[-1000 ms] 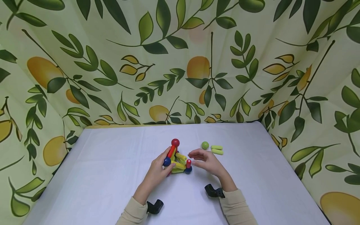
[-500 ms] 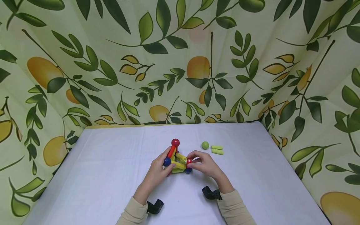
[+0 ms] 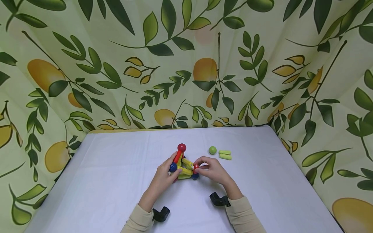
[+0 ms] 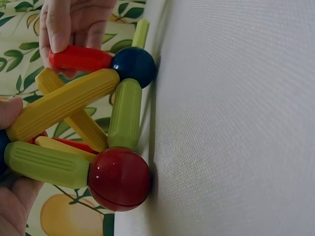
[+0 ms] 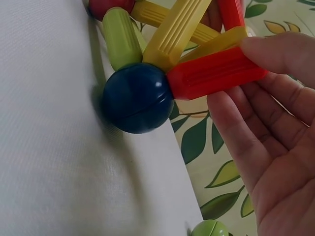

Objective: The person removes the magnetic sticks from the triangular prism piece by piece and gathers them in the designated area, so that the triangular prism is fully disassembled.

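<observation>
A frame of magnetic building sticks and balls stands on the table. My left hand (image 3: 162, 177) grips its left side around a blue ball (image 3: 173, 167), the thumb by a yellow stick (image 4: 64, 104). On the right, my right hand (image 3: 214, 169) pinches a short red stick (image 5: 216, 73) near its free end, between thumb and fingers. That stick's other end meets a dark blue ball (image 5: 138, 98) resting on the table. A red ball (image 3: 182, 147) tops the frame; another red ball (image 4: 120, 179) sits low, joined to light green sticks.
Behind my right hand lie a loose green ball (image 3: 212, 150) and two light green sticks, a rear stick (image 3: 224, 152) and a front stick (image 3: 225, 157). The white-covered table (image 3: 110, 181) extends around the frame. A leaf-patterned curtain (image 3: 175, 81) hangs behind and beside it.
My right hand has moved slightly left and down from beside the upright red stick and now pinches it. The left hand and the frame look unmoved.
</observation>
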Demonstrator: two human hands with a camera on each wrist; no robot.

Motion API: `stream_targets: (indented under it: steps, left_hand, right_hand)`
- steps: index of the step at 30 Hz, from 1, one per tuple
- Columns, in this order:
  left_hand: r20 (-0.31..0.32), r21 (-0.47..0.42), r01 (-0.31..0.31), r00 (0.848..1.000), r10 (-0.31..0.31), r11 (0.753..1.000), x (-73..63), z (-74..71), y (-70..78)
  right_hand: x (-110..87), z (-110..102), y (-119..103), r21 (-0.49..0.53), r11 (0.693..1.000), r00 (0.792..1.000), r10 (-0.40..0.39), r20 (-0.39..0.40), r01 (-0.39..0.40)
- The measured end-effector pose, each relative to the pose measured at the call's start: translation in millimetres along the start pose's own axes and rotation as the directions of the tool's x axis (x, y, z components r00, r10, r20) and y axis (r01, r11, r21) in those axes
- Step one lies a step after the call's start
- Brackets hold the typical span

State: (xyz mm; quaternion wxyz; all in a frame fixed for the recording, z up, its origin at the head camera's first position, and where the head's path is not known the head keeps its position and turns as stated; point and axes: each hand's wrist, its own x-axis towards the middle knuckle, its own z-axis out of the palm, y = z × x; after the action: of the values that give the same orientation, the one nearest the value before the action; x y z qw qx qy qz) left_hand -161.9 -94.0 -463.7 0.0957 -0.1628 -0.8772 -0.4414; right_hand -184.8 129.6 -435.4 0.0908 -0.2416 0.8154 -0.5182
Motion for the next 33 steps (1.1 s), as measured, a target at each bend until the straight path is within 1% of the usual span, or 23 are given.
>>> stream_targets:
  steps: [4, 6, 8, 13, 16, 20, 22, 24, 28, 33]
  left_hand:
    - [0.002, -0.008, 0.012, 1.0, -0.012, 1.0, -0.1, 0.3, 0.6]
    - [0.003, -0.012, 0.022, 1.0, -0.022, 1.0, -0.2, 0.7, 0.7]
    - [0.007, -0.007, 0.02, 1.0, -0.02, 1.0, 0.0, 0.7, 0.8]
    - [0.006, -0.007, 0.012, 1.0, -0.012, 1.0, 0.7, 0.5, 0.6]
    - [0.007, -0.004, 0.012, 1.0, -0.012, 1.0, 0.4, 0.5, 0.4]
    - [0.009, 0.0, 0.019, 1.0, -0.019, 1.0, 0.1, -0.4, 0.8]
    - [0.006, -0.007, 0.017, 1.0, -0.017, 1.0, 0.5, -0.9, 0.8]
    - [0.008, -0.011, 0.013, 1.0, -0.013, 1.0, 0.8, -0.9, 0.4]
    - [0.018, -0.013, 0.008, 1.0, -0.008, 1.0, 1.3, -0.3, -0.2]
    - [0.021, -0.023, 0.019, 1.0, -0.019, 1.0, 0.1, -1.5, 0.5]
  right_hand:
    - [0.3, -0.8, 3.2, 0.02, 1.0, 1.0, -0.01, -0.004, 0.01]
    - [0.9, -1.3, 8.6, 0.035, 0.999, 1.0, -0.02, -0.003, 0.02]
    - [2.6, -1.1, 19.2, 0.051, 0.998, 1.0, -0.024, -0.008, 0.024]
    - [7.7, -1.4, 44.5, 0.129, 0.991, 0.997, -0.035, -0.074, 0.045]
    - [7.7, -4.8, 49.1, 0.198, 0.978, 0.994, -0.044, -0.105, 0.064]
    - [5.1, -13.4, 51.4, 0.282, 0.958, 0.993, -0.016, -0.117, 0.049]
    - [3.1, -19.2, 52.7, 0.304, 0.952, 0.992, 0.003, -0.125, 0.035]
    - [0.0, -25.9, 55.5, 0.302, 0.953, 0.99, 0.022, -0.143, 0.022]
    - [-9.5, -41.1, 65.5, 0.27, 0.963, 0.973, 0.083, -0.214, -0.023]
    - [-23.0, -56.4, 81.3, 0.225, 0.967, 0.931, 0.19, -0.311, -0.122]
